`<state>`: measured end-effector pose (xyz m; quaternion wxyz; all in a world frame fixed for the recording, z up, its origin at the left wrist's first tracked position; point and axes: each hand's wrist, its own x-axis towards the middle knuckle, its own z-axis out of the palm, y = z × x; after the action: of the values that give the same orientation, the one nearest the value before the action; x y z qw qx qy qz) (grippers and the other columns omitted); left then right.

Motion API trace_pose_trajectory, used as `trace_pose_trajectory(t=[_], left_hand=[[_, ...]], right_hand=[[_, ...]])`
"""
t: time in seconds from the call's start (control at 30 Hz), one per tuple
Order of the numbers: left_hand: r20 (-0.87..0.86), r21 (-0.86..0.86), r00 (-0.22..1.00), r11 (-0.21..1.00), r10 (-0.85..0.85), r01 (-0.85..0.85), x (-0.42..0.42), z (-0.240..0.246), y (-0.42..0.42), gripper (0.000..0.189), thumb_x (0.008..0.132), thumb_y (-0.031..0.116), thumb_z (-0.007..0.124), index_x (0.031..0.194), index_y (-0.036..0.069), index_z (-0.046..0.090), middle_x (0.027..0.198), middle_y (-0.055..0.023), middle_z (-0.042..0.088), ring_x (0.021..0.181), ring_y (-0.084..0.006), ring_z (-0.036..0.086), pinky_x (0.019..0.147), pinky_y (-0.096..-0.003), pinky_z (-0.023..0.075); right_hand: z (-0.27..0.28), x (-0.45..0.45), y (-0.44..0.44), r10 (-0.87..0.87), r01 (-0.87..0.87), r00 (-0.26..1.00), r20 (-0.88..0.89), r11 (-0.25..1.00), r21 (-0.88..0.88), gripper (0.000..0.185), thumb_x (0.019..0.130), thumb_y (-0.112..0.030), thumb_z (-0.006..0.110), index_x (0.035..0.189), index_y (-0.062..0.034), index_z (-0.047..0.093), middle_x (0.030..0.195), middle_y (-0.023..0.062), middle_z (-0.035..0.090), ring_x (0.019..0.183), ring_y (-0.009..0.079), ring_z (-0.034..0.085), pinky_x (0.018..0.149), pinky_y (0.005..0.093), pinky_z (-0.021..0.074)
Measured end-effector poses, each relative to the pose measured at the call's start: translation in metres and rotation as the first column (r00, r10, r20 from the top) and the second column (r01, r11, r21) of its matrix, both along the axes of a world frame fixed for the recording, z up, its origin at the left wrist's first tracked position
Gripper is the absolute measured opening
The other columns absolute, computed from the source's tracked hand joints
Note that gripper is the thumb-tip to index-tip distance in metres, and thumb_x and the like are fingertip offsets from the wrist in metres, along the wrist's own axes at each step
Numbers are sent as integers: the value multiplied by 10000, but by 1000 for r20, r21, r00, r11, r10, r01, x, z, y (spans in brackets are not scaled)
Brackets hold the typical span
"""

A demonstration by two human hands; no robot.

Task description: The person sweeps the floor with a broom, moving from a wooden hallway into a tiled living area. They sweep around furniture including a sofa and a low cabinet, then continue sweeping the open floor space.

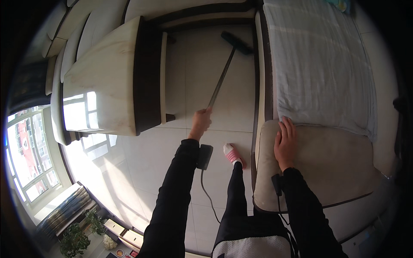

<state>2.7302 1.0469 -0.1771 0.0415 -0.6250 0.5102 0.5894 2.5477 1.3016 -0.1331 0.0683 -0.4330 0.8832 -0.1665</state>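
My left hand [201,122] grips the upper end of a long thin handle. At its far end is the dark head [236,43] of a broom, slightly blurred. This head lies on the tiled floor [209,74] between a coffee table and a sofa, close to the sofa's dark base. My right hand [286,140] lies flat on the beige padded armrest [326,161] of the sofa and holds nothing. Its fingertips touch the hem of the grey-blue cloth [322,74] spread over the seat.
The coffee table [103,74] has a glossy stone-like top and dark sides, with short legs near the floor. My foot in a pink slipper [233,154] stands beside the sofa. Potted plants [75,238], a bunched curtain [66,206] and a window [32,154] are at the lower left.
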Motion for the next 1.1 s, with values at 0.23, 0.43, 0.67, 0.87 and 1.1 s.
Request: trace_pose_trajectory(t=[0.23, 0.43, 0.67, 0.87, 1.1], left_hand=[[26, 145, 996, 985, 89, -92, -59, -27, -116, 335, 852, 375, 529, 791, 46, 533, 569, -50, 498, 384, -71, 353, 332, -239, 263], [58, 338, 943, 882, 327, -327, 37, 15, -56, 366, 863, 440, 500, 976, 93, 530, 558, -1, 412, 378, -50, 275, 338, -210, 203], [59, 227, 897, 869, 437, -439, 80, 74, 4, 405, 880, 407, 499, 989, 19, 543, 472, 37, 327, 335, -35, 222, 309, -206, 146], [-125, 239, 907, 899, 403, -367, -6, -7, -144, 360, 905, 397, 454, 951, 46, 521, 526, 26, 348, 389, -46, 243, 336, -214, 177], [-127, 421, 871, 821, 475, -386, -5, -27, -174, 354, 915, 424, 415, 924, 80, 496, 553, 40, 312, 402, -41, 203, 352, -202, 169]], right_hand=[[6, -7, -7, 15, -15, 1000, 3, 998, 60, 301, 822, -90, 430, 1109, -36, 505, 1272, 70, 431, 1202, 250, 371, 1009, 414, 299], [14, -11, -14, -7, 3, 998, 61, 997, 80, 314, 806, -86, 415, 1102, -35, 505, 1290, 77, 410, 1202, 269, 366, 1003, 426, 290], [21, -16, -21, -15, 1, 994, 106, 992, 130, 333, 802, -77, 376, 1109, -26, 496, 1292, 106, 399, 1203, 300, 353, 1002, 427, 281], [20, -18, -23, -11, -6, 994, 113, 990, 143, 348, 791, -79, 393, 1121, -42, 495, 1292, 101, 399, 1196, 296, 362, 986, 439, 288], [20, -17, -24, -12, -8, 991, 132, 989, 146, 368, 775, -78, 391, 1130, -38, 483, 1300, 110, 389, 1197, 306, 358, 994, 444, 274]])
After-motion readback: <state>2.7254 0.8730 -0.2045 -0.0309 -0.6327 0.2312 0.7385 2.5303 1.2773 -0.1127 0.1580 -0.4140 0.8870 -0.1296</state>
